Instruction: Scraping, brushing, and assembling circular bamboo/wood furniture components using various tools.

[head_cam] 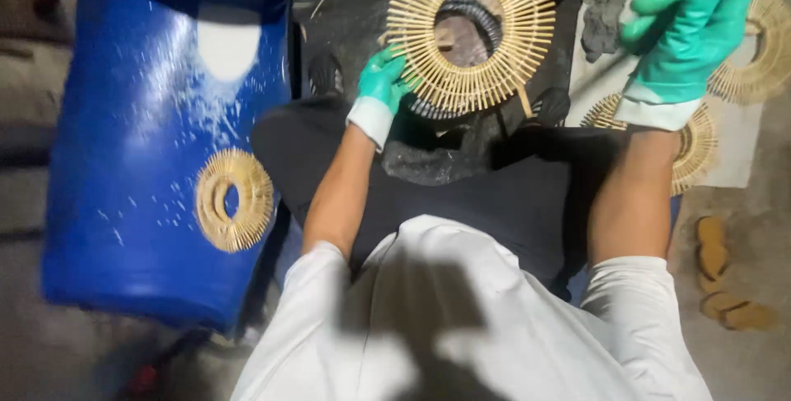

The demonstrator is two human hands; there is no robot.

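Observation:
My left hand (pixel 381 88), in a green rubber glove, grips the lower left rim of a round ring of radiating bamboo sticks (pixel 472 32), held up in front of my knees. My right hand (pixel 680 42), also in a green glove, is raised at the upper right with fingers spread and nothing visibly in it. It hovers over more bamboo rings (pixel 696 141) lying on a pale sheet (pixel 741 150).
A blue plastic drum (pixel 148 154) lies at my left with another bamboo ring (pixel 235 200) on it. A dark lump (pixel 603 22) sits on the sheet's top. Sandals (pixel 725 281) rest on the floor at the right. My lap is covered by dark cloth (pixel 494 195).

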